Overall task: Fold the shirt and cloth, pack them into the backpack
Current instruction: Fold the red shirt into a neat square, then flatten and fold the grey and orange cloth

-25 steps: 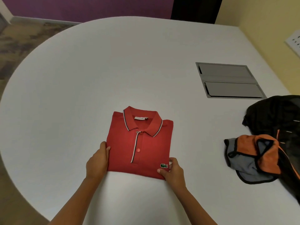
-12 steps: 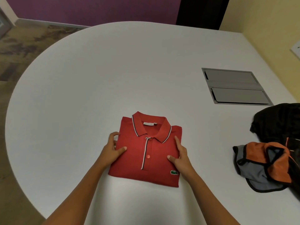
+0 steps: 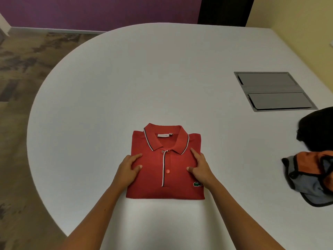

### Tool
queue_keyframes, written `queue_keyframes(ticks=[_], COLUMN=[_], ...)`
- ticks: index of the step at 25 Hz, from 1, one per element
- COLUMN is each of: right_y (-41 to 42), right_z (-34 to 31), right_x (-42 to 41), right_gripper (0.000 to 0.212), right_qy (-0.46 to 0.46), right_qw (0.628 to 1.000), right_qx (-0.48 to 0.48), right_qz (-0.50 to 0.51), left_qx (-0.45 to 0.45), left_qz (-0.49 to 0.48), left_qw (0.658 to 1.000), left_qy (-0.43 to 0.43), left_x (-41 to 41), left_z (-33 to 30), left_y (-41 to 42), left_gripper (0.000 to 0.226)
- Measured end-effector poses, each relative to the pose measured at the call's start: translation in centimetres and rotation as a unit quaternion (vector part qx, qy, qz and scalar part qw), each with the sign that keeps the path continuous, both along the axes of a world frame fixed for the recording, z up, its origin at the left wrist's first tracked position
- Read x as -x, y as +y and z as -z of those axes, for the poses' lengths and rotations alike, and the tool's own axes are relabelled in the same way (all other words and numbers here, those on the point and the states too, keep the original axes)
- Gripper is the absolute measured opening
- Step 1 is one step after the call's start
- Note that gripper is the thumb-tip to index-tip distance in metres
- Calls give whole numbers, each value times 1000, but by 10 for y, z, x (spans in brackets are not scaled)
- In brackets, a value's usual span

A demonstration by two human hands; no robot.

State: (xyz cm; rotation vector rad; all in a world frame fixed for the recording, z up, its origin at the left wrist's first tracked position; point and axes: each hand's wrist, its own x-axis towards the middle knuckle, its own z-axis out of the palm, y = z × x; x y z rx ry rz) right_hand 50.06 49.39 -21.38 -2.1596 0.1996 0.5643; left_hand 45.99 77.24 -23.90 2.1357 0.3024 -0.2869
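A red polo shirt [image 3: 173,177] lies folded into a neat rectangle on the white table [image 3: 126,87], collar away from me. My left hand [image 3: 128,168] rests flat on its left half, fingers straight. On the right half my right hand [image 3: 199,166] presses down with straight fingers. An orange and grey cloth [image 3: 313,175] lies crumpled at the right edge of the view. Behind the cloth sits the black backpack [image 3: 317,130], partly cut off by the frame.
A grey cable hatch [image 3: 273,91] is set into the table at the back right. The table's curved edge runs along the left, with carpeted floor [image 3: 21,69] beyond it. A yellow wall stands at the right.
Both hands slid from the shirt's near corners up onto its front and now lie flat on it. The shirt stays folded in place.
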Motion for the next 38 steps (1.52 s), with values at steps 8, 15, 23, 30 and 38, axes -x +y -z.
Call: queue_keyframes(ticks=[8,15,23,30,38], right_y=[66,52,-32,-159,-343], right_z=[13,14,18,11,-21], right_x=[3,20,55,77,36], right_gripper=[80,86,56,44,67], right_qy=[-41,-77,-90,-112,-198], right_qw=[999,997,988,964,846], right_qx=[17,10,101,229,472], right_qz=[-29,7,69,75,150], left_qx=[-22,-109,-221,-225,-335], left_qz=[-17,-66,25,242,243], left_qw=[1000,991,949,916,907], left_qy=[-10,-29,-224,-228,-81], left_x=[5,14,8,-10,6], left_z=[4,5,-28,-18,38], left_y=[66,54,-34,-180,-272], left_gripper=[42,35,33,33,60])
